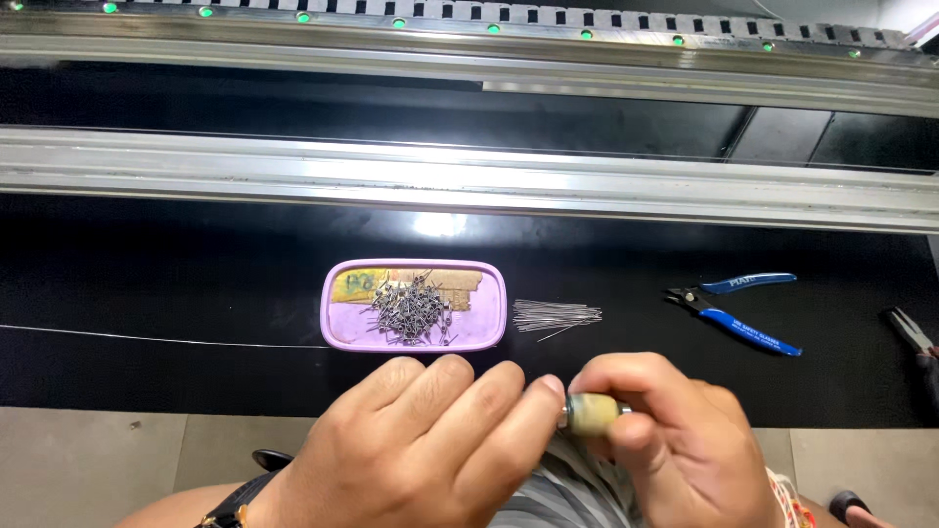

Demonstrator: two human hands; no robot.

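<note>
My right hand (675, 440) grips a small tool with a pale yellowish handle (593, 414) and a metal collar, low in the middle of the view. My left hand (430, 445) is just left of it, fingers curled, with the fingertips meeting the tool's metal end; whatever they pinch is too small to make out. Beyond the hands, a purple oval tray (489, 328) holds a heap of small bent metal wires (411, 311). To the tray's right lies a bundle of straight thin wires (555, 316) on the black mat.
Blue-handled cutters (738, 303) lie on the black mat (147, 284) at the right, and another plier-like tool (915, 337) at the far right edge. A thin wire (147, 337) runs across the mat on the left. Aluminium rails (469, 176) span the back.
</note>
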